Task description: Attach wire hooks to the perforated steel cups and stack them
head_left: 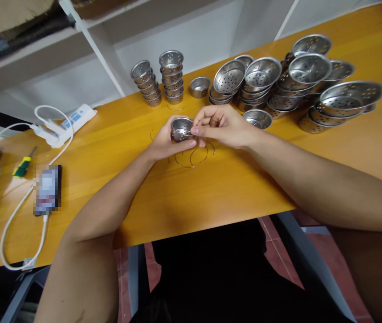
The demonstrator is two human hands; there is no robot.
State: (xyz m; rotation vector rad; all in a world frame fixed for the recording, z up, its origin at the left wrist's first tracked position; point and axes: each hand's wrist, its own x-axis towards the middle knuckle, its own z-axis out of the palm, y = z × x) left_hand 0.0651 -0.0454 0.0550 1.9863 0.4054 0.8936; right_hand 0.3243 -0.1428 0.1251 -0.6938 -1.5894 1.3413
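My left hand [166, 143] is closed around a small perforated steel cup [180, 128], held just above the wooden table [211, 197]. My right hand [219, 125] pinches at the cup's rim with thumb and fingers pressed together; what it pinches is too thin to make out. Thin wire rings [191, 158] lie on the table right under both hands.
Two stacks of small steel cups [171, 76] and a single cup [200, 86] stand behind the hands. Piles of wider perforated steel bowls [298, 80] fill the back right. At the left lie a white power strip [66, 123] with cable, a screwdriver [23, 163] and a phone [47, 189].
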